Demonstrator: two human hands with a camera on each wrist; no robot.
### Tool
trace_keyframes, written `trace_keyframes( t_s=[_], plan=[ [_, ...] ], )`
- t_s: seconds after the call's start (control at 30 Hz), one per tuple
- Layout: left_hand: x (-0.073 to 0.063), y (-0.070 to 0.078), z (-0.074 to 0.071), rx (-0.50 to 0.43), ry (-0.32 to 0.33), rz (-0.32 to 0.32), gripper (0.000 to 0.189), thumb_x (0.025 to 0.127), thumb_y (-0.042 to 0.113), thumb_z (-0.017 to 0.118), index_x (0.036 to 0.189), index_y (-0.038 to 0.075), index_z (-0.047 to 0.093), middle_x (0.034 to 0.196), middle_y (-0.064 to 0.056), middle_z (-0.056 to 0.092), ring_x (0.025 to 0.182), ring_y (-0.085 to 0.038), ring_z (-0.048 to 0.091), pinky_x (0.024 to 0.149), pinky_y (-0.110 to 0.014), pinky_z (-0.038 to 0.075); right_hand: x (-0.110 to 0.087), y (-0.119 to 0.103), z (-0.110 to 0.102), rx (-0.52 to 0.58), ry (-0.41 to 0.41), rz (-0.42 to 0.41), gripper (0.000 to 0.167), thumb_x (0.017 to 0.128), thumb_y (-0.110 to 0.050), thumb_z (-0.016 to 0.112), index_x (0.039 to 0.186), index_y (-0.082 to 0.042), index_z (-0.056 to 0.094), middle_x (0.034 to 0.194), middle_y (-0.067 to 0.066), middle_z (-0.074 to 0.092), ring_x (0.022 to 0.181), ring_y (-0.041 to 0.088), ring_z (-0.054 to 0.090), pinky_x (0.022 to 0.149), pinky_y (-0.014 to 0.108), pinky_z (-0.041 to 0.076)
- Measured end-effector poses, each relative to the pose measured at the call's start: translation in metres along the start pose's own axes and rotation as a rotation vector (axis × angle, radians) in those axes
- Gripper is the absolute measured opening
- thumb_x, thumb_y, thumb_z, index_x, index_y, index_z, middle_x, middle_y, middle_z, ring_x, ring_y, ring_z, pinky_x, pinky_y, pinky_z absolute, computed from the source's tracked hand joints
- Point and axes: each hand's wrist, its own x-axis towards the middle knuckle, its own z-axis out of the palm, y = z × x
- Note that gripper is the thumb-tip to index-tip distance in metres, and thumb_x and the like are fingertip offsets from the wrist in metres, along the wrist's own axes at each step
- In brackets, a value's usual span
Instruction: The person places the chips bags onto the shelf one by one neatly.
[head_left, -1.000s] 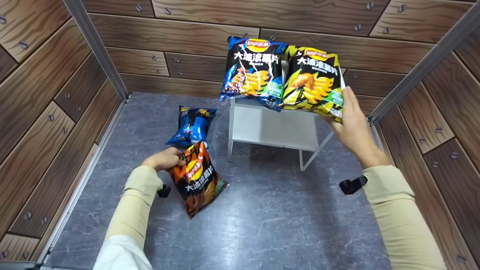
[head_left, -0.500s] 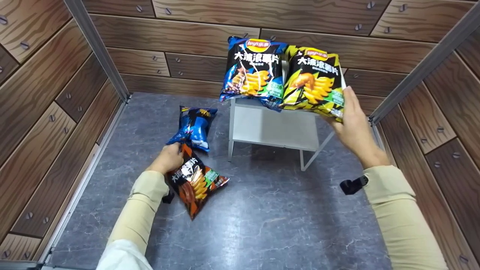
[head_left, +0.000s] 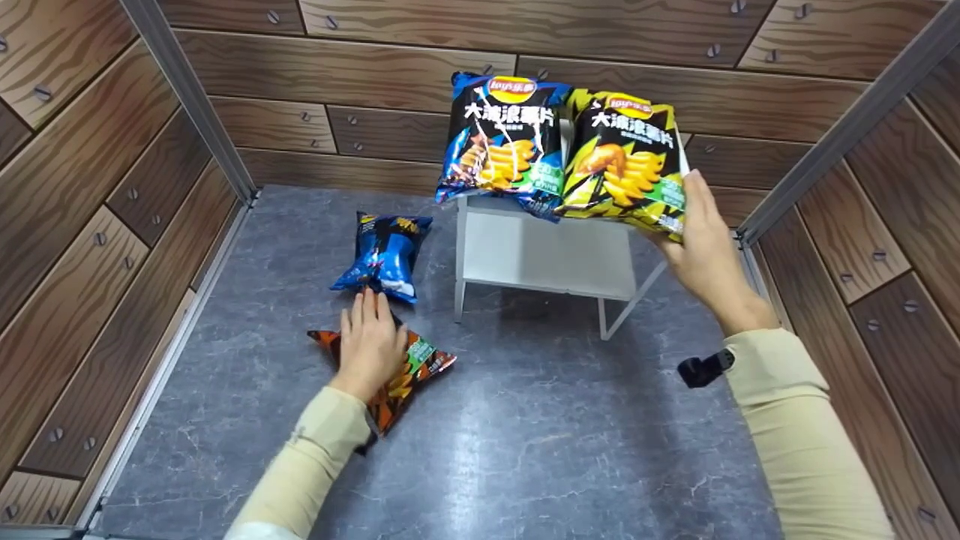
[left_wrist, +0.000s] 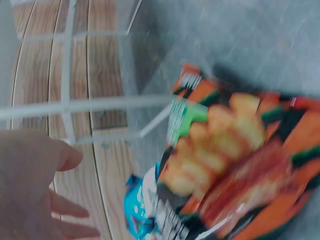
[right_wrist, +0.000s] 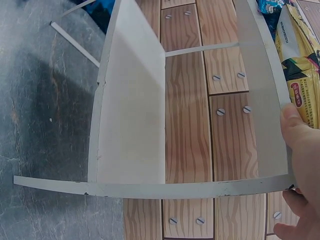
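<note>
- Currently, left hand (head_left: 371,345): fingers released, over orange bag (head_left: 411,375) on floor (head_left: 540,457), near left.
- Right hand (head_left: 709,255): grasping rack (head_left: 547,259) at right.
- Apparently done: yellow bag (head_left: 622,161), upper blue bag (head_left: 502,139) atop rack.
- Apparently left: orange bag, lower blue bag (head_left: 386,255).

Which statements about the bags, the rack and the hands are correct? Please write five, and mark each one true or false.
1. The yellow bag is beside a blue bag at the top of the white rack. True.
2. The right hand holds nothing. False: it grips the rack's upper edge.
3. The orange bag lies on the rack's lower shelf. False: it is on the floor.
4. Another blue bag lies on the floor. True.
5. The left hand is closed in a fist. False: its fingers are extended.
</note>
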Motion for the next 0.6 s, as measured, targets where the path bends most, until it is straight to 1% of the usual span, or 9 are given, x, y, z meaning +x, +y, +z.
trace_keyframes(
  t_s=[0.07, 0.17, 0.27, 0.33, 0.43, 0.6],
  plan=[
    [-0.008, 0.004, 0.009, 0.006, 0.046, -0.007, 0.074, 0.099, 0.039, 0.056, 0.151, -0.008, 0.031, 0.158, -0.03, 0.028, 0.148, -0.045, 0.026, 0.12, -0.063, 0.019, 0.0, 0.0, 0.001, 0.002, 0.012, -0.012, 0.088, 0.092, -0.023, 0.071, 0.155, 0.005, 0.017, 0.162, 0.029, 0.015, 0.148, 0.047, 0.021, 0.123, 0.055, 0.018],
    [-0.02, 0.008, 0.028, 0.012, 0.12, -0.02, 0.083, 0.094, 0.046, 0.062, 0.15, -0.008, 0.033, 0.158, -0.031, 0.028, 0.148, -0.046, 0.024, 0.12, -0.064, 0.018, 0.0, 0.0, 0.002, -0.003, 0.014, -0.011, 0.088, 0.092, -0.023, 0.071, 0.155, 0.005, 0.016, 0.162, 0.029, 0.015, 0.148, 0.047, 0.021, 0.123, 0.054, 0.018],
    [-0.029, 0.007, 0.048, 0.015, 0.192, -0.044, 0.093, 0.087, 0.053, 0.067, 0.149, -0.009, 0.035, 0.157, -0.032, 0.027, 0.148, -0.047, 0.023, 0.12, -0.064, 0.019, 0.0, 0.0, 0.002, -0.004, 0.014, -0.004, 0.089, 0.091, -0.024, 0.071, 0.155, 0.005, 0.016, 0.162, 0.028, 0.015, 0.148, 0.047, 0.021, 0.123, 0.054, 0.018],
    [-0.033, 0.006, 0.059, 0.009, 0.221, -0.065, 0.1, 0.083, 0.058, 0.07, 0.149, -0.009, 0.034, 0.157, -0.033, 0.026, 0.148, -0.048, 0.022, 0.119, -0.064, 0.019, 0.0, 0.0, 0.003, -0.004, 0.019, -0.009, 0.089, 0.091, -0.024, 0.071, 0.155, 0.005, 0.017, 0.162, 0.028, 0.016, 0.147, 0.048, 0.023, 0.123, 0.055, 0.019],
    [-0.037, 0.005, 0.072, -0.021, 0.24, -0.087, 0.109, 0.078, 0.063, 0.072, 0.15, -0.009, 0.032, 0.158, -0.034, 0.022, 0.149, -0.049, 0.019, 0.119, -0.066, 0.018, 0.0, -0.001, 0.003, -0.001, 0.022, -0.01, 0.088, 0.091, -0.023, 0.071, 0.155, 0.005, 0.017, 0.162, 0.028, 0.016, 0.147, 0.048, 0.023, 0.122, 0.055, 0.02],
    [-0.037, 0.002, 0.088, -0.02, 0.18, -0.11, 0.123, 0.073, 0.072, 0.071, 0.154, -0.007, 0.023, 0.161, -0.033, 0.009, 0.151, -0.048, 0.006, 0.121, -0.064, 0.01, 0.0, -0.001, 0.002, -0.002, 0.008, 0.008, 0.088, 0.092, -0.024, 0.07, 0.156, 0.004, 0.015, 0.163, 0.027, 0.014, 0.148, 0.047, 0.022, 0.122, 0.055, 0.019]
  ],
)
